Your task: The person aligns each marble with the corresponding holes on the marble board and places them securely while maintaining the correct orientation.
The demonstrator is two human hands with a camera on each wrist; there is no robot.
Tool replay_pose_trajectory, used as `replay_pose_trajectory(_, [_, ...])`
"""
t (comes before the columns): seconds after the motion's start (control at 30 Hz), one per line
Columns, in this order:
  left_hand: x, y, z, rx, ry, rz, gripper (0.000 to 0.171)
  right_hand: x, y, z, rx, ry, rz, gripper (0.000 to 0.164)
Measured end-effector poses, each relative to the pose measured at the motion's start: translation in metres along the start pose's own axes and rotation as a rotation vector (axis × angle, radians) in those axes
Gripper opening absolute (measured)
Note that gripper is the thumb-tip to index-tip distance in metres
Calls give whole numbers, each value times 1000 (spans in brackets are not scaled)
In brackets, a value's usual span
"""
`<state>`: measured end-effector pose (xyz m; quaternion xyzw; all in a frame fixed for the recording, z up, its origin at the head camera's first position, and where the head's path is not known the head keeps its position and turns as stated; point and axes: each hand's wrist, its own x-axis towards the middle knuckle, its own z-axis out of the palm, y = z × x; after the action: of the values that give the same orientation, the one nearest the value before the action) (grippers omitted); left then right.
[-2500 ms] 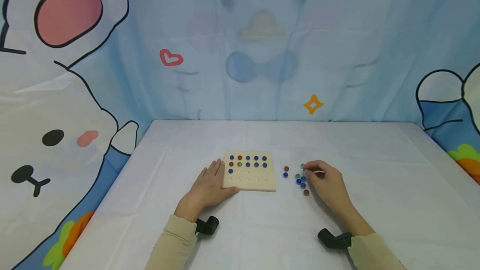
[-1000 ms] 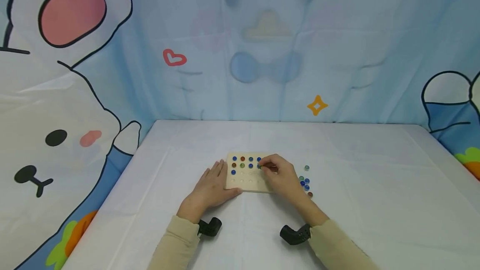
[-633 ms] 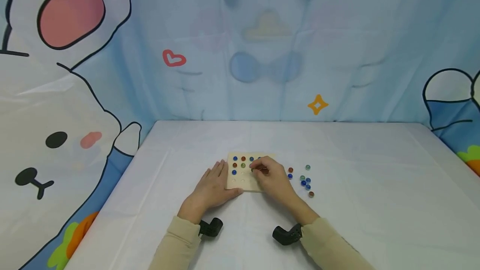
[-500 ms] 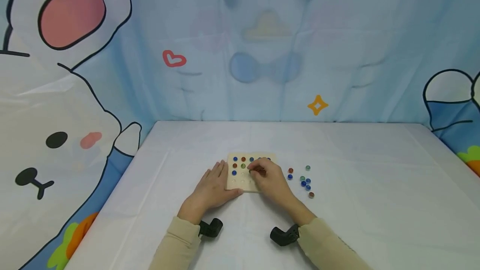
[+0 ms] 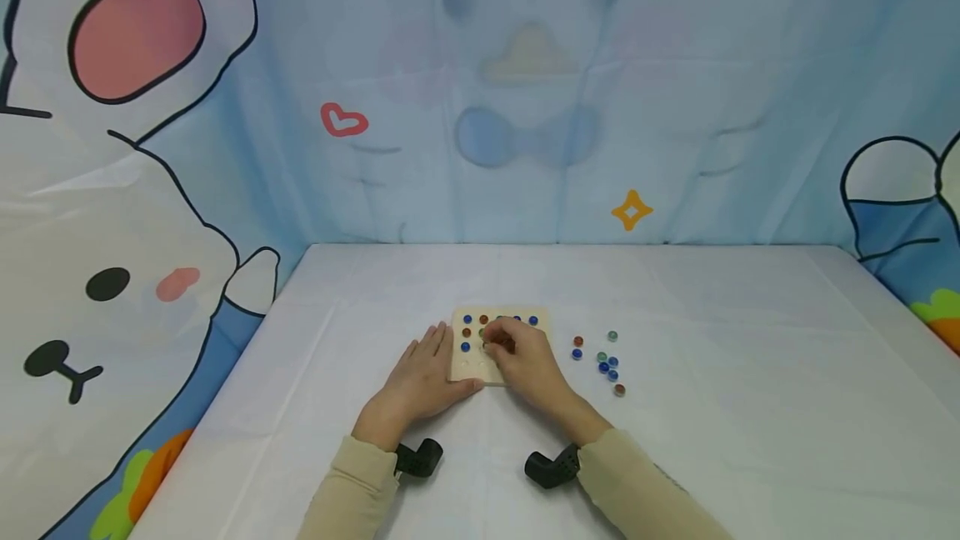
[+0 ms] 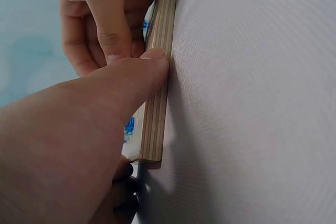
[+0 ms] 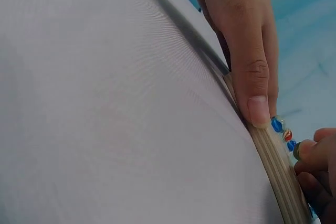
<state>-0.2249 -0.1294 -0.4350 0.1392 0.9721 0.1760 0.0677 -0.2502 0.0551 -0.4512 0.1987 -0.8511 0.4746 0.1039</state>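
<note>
A pale wooden board (image 5: 468,367) with rows of small hollows lies on the white table, glass marbles sitting in its two far rows. One blue marble (image 5: 465,347) sits at the left of the third row. My left hand (image 5: 420,377) lies along the board's left side with straight fingers, its thumb (image 6: 126,80) pressing the near edge. Over the board, my right hand (image 5: 528,365) pinches a green marble (image 7: 297,151) between thumb and forefinger, close above the third row. That hand covers the middle and right of the board in the head view.
Several loose marbles lie right of the board, among them a red marble (image 5: 578,341), a green marble (image 5: 612,336) and a brown marble (image 5: 619,390). A white cloth (image 5: 750,407) covers the table, and a printed curtain (image 5: 420,190) hangs behind it.
My right hand has gone left from the loose marbles to the board with the green marble, and lately a little further left over the third row. The left hand has stayed put.
</note>
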Motion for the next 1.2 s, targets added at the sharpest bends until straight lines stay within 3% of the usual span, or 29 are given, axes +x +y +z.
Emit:
replay_pose_trajectory(0.77, [0,-1,0,-4,12,5,94,2,-3,9,-152,-1,-66,16])
replay_pose_trajectory(1.2, [0,0,1,8,7,5,94,-4,5,-2,-70,-29,-121,20])
